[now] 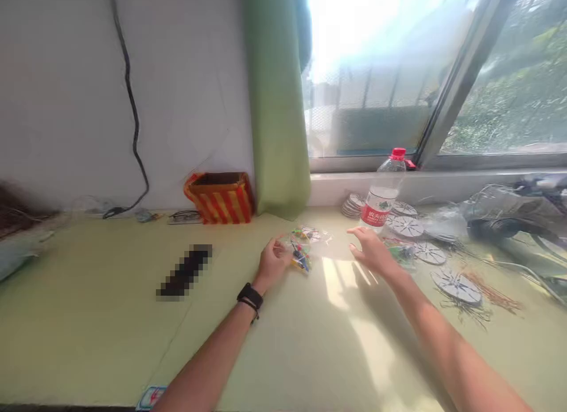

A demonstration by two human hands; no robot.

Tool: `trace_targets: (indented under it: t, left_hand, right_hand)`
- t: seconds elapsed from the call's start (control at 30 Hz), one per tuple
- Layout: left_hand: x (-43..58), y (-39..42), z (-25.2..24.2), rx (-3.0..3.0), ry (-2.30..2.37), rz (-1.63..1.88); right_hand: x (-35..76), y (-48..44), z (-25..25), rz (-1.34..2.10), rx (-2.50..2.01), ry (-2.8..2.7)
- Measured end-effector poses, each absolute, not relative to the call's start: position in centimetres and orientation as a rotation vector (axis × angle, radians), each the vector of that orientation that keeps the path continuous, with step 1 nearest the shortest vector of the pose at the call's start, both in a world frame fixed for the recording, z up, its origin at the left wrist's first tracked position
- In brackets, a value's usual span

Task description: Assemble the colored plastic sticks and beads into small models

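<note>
My left hand [273,262], with a black watch on its wrist, rests on the green table [110,317] with its fingers curled round the edge of a small clear bag of colourful pieces [301,260]. A second clear bag [308,234] lies just beyond it. My right hand [370,248] hovers with fingers stretched out, empty, just in front of a plastic water bottle [381,192] with a red cap and red label. Another small bag [401,251] lies right of that hand.
White slotted discs [456,285] lie at the right, with a stack [353,205] near the sill and thin brown sticks [496,294]. An orange striped basket [220,196] stands by the green curtain [277,105]. A dark flat object [185,271] lies left. Headphones and cables [500,226] sit far right.
</note>
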State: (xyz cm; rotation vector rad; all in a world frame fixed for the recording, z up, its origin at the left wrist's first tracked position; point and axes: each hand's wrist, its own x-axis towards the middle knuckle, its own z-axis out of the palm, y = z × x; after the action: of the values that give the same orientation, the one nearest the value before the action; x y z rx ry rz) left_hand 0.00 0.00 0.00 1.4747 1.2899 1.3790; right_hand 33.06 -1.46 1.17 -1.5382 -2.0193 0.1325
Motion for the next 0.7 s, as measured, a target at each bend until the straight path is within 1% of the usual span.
trace_targets:
  t: [0.13,0.23,0.37,0.53,0.63,0.7]
  left_hand:
    - [0.0,0.4,0.7,1.461,1.268,1.357]
    - [-0.3,0.3,1.2,1.406,1.205,1.318]
    - [-0.7,-0.2,1.4,1.321,1.11,1.325]
    - [-0.6,-0.5,1.7,1.253,1.063,1.377]
    - [-0.4,-0.7,2.0,1.165,0.979,1.361]
    - [-0.4,-0.8,2.1,1.111,0.913,1.329]
  right_hand:
    - [26.4,0.6,1.4,0.318,-1.425,-2.196]
    - [24.5,1.2,1.3,0.406,-1.491,-2.2]
    - [26.2,0.6,1.3,0.376,-1.72,-2.094]
    - [28.8,-0.1,1.9,0.226,-1.91,-1.943]
    - [27.6,-0.2,2.1,0.178,-1.774,-1.896]
    - [25.9,-0.3,1.9,0.295,-1.568,-1.925]
